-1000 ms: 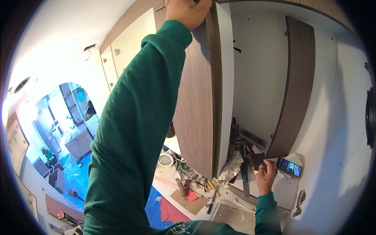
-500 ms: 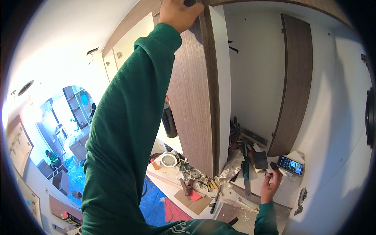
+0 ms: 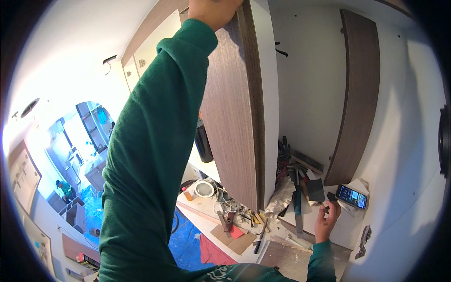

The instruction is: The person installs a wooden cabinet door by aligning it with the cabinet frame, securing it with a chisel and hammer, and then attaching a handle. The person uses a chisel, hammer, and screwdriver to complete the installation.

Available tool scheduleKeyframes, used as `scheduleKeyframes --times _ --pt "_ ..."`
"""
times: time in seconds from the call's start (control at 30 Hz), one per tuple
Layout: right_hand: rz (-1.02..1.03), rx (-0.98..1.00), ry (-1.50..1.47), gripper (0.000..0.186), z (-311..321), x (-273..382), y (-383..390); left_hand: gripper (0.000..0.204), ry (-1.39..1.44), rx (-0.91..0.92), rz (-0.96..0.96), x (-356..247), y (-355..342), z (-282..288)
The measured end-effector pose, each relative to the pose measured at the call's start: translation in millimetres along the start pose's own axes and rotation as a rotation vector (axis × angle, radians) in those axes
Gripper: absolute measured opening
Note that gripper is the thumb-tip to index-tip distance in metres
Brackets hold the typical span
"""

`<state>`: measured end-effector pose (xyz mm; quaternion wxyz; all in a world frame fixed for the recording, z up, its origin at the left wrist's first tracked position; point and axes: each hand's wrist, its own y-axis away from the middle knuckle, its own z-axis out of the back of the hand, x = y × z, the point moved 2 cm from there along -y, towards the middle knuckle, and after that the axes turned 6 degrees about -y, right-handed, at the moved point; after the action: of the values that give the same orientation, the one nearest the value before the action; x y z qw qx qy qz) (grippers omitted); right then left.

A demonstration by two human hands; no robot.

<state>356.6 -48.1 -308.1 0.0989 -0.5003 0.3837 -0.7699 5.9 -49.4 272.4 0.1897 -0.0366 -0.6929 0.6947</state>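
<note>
My left hand (image 3: 215,13) is raised to the upper edge of the view, closed on the high part of a brown wood-grain cabinet door (image 3: 232,117); its fingertips are cut off or hidden. Low on the right, my right hand (image 3: 325,223) has its fingers bent around a small dark block (image 3: 331,197), whose kind I cannot make out. Just beyond that hand lie a lit phone (image 3: 352,197) and a flat dark square piece (image 3: 315,190). A tool with a teal handle (image 3: 297,199) lies to the hand's left.
Inside the open cabinet, a narrow wood-grain panel (image 3: 354,94) stands upright. Crumpled wrapping (image 3: 280,197) lies below the door. The cluttered worktop holds a round white fitting (image 3: 204,189) and a piece of cardboard (image 3: 232,240). Blue sheeting (image 3: 185,244) covers the floor; another person (image 3: 66,190) crouches far left.
My left hand sits higher in the view, its thumb now mostly out of frame. My right hand remains by the phone, its fingers slightly shifted with the dark block.
</note>
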Motion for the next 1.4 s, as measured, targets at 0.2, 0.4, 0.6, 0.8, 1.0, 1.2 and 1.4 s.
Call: scheduleKeyframes --times 0.2,0.4,0.6,0.8,1.0,1.2,1.4 --pt "0.002 -0.019 -0.020 0.025 -2 3 -1 0.037 0.064 0.124 0.049 0 -5 6" --pt "0.021 0.044 -0.019 0.025 -6 3 -3 0.025 0.190 0.017 -0.240 49 -13 3" --pt "0.012 0.006 0.001 0.025 -3 4 -4 0.032 0.404 0.102 0.267 23 -4 -2" --pt "-0.026 0.020 -0.051 0.023 -5 4 -4 0.033 0.213 -0.031 0.168 28 3 -6" --pt "-0.056 0.023 -0.085 0.020 -2 10 -7 0.033 0.130 -0.064 0.201 11 10 -9" --pt "-0.064 0.057 -0.062 0.021 -3 4 -4 0.042 -0.010 -0.201 -0.013 14 19 -15" --pt "-0.072 0.076 -0.073 0.021 -2 2 -6 0.047 0.180 -0.209 0.093 17 30 -19"
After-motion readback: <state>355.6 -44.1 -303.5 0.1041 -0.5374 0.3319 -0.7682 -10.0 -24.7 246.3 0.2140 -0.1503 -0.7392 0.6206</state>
